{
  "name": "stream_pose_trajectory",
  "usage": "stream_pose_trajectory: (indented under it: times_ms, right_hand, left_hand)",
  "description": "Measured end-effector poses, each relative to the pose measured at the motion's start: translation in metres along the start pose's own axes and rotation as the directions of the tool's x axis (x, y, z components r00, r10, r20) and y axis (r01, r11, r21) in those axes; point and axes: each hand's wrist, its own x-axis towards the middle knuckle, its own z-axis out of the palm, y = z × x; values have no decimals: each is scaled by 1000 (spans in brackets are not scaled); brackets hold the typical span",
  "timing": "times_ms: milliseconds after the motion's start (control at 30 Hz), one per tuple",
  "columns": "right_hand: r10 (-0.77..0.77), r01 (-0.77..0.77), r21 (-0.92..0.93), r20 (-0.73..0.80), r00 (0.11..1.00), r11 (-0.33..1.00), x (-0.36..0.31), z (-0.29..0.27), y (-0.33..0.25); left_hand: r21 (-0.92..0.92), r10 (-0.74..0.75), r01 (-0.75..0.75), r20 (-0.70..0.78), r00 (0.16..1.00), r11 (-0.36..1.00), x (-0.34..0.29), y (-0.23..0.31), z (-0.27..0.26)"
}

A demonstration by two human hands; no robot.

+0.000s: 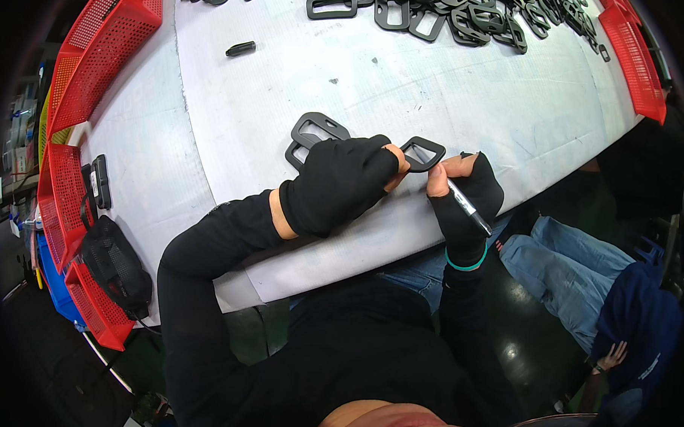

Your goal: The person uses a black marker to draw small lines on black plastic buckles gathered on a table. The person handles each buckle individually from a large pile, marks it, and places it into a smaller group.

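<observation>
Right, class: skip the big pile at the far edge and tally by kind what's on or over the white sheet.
Buckles: 3 (one held, two stacked by the left hand)
Pen: 1
Small black cylinder: 1
Total: 5

1. A single head view looks steeply down from above the person's own chest onto the white worktop (377,79).
2. It faces forward across the worktop toward the heap of black plastic buckles (439,10) at its far edge.
3. It sits close: the forearms enter from below, and the fisheye bends the worktop's edges and the red basket (99,47) left of it.
</observation>
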Motion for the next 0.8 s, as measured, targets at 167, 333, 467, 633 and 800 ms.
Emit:
stream_pose_trajectory:
  times_ms: [167,333,467,633,800]
  right_hand:
    - [135,-128,159,-31,990,979,-1,-5,2]
    - [251,-209,364,-70,966,908,2,-9,-1]
    - [242,-197,360,-85,967,912,1,-7,1]
    - [244,-203,346,-80,966,916,0,-8,0]
    - [229,-188,327,-92,969,926,0,-7,2]
  left_hand:
    - [-168,-236,225,-48,971,960,10,1,-12]
    - [150,-159,185,-171,972,971,29,-12,-35]
    - [330,134,-104,-70,989,938,44,-42,-25]
    - [219,44,-109,283,958,970,41,-27,-24]
    - [304,-147,48,313,938,951,41,-33,-25]
